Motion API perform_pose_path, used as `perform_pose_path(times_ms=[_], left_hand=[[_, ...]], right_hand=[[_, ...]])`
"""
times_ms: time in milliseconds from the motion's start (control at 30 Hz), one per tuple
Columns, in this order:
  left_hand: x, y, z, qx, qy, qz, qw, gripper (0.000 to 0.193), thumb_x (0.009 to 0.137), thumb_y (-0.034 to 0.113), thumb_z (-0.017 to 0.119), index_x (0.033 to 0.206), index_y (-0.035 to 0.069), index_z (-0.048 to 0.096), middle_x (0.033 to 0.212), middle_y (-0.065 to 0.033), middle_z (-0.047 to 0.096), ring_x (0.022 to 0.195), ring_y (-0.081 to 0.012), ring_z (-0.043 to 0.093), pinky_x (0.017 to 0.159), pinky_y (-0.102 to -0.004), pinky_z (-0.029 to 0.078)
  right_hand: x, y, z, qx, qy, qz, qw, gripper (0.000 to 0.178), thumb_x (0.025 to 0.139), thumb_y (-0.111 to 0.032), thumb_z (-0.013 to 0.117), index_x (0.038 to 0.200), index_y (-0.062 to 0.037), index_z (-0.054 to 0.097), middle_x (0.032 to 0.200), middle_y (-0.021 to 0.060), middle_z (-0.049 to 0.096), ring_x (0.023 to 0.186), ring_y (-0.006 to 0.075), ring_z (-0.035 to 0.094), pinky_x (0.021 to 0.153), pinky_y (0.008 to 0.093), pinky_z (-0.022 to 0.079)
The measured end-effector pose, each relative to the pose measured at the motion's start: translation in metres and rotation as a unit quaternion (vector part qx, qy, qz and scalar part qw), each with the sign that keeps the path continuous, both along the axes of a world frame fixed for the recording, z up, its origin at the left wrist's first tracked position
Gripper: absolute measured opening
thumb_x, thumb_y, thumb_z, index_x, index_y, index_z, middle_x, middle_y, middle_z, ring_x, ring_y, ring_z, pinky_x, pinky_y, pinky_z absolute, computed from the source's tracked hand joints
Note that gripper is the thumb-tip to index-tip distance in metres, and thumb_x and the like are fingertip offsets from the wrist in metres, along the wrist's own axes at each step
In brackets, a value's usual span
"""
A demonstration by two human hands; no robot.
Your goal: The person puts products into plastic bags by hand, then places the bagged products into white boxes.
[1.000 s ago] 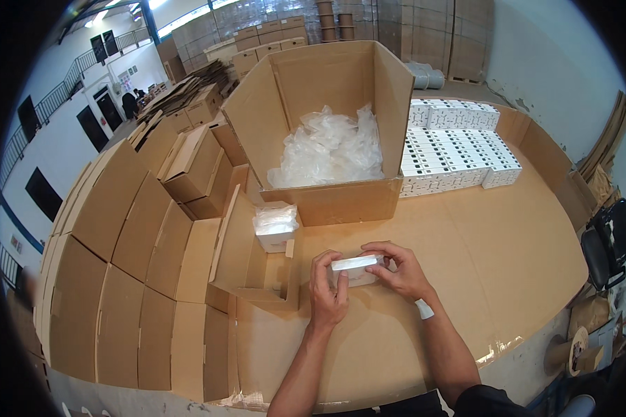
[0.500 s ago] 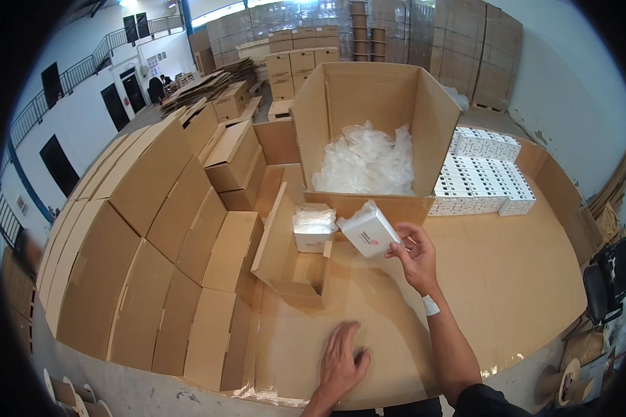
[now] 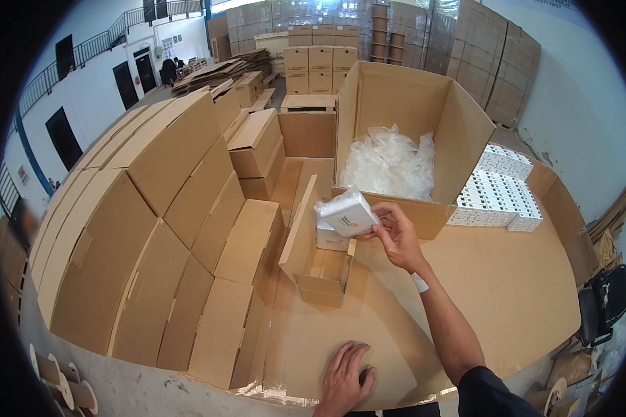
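Near the middle of the frame, the right hand (image 3: pixel 396 240) holds a flat white box (image 3: pixel 351 214) wrapped in clear plastic. Its thumb and fingers are clamped on the box's right edge, and the box is tilted, the loose end of its wrap toward the left. It is above a small open carton (image 3: pixel 321 295), covering part of another white box (image 3: pixel 332 240) that stands in the carton's far end; whether the two touch, I cannot tell. The carton's near end shows bare brown board, and a tall flap rises along its left side. A white patch (image 3: pixel 419 283) is on the right wrist.

At the bottom centre, the left hand (image 3: pixel 346 379) rests palm down on the brown table (image 3: pixel 515 292), its fingers lightly bent and near each other, the thumb apart from them.

In the upper centre, a large open carton (image 3: pixel 396 94) holds a heap of clear plastic bags (image 3: pixel 389 167). To its right, patterned white blocks (image 3: pixel 501 198) stand in close rows. Closed brown cartons (image 3: pixel 163 236) are stacked across the left of the frame. A black chair (image 3: pixel 605 306) stands at the right edge, and spools (image 3: pixel 62 382) lie at the lower left.
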State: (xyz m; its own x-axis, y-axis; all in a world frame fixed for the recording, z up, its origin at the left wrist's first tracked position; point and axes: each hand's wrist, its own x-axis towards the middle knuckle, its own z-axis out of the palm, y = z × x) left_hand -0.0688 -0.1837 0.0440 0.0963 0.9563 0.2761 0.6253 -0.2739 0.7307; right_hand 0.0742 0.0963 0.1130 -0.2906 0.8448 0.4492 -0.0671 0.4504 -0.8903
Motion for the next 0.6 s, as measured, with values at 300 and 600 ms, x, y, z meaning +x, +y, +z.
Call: perform_pose_path(times_ms=[300, 600], left_hand=[[-0.002, 0.003, -0.003, -0.002, -0.003, 0.003, 1.000, 0.046, 0.086, 0.023, 0.072, 0.128, 0.008, 0.061, 0.126, -0.0131, 0.065, 0.131, -0.0311, 0.053, 0.110, -0.0460, 0.041], [-0.004, 0.001, -0.003, -0.001, -0.006, 0.002, 1.000, 0.043, 0.087, 0.024, 0.072, 0.127, 0.010, 0.062, 0.125, -0.0115, 0.066, 0.130, -0.0303, 0.054, 0.109, -0.0446, 0.041]], right_hand=[[0.002, 0.000, 0.017, 0.025, -0.111, 0.012, 0.993, 0.035, 0.094, 0.015, 0.053, 0.125, 0.0001, 0.057, 0.117, 0.0111, 0.058, 0.106, 0.0224, 0.066, 0.089, 0.0320, 0.064], [-0.014, -0.009, 0.043, 0.124, -0.299, -0.023, 0.946, 0.033, 0.088, 0.009, 0.061, 0.117, -0.0064, 0.063, 0.108, 0.0163, 0.060, 0.098, 0.0347, 0.065, 0.082, 0.0407, 0.059]])
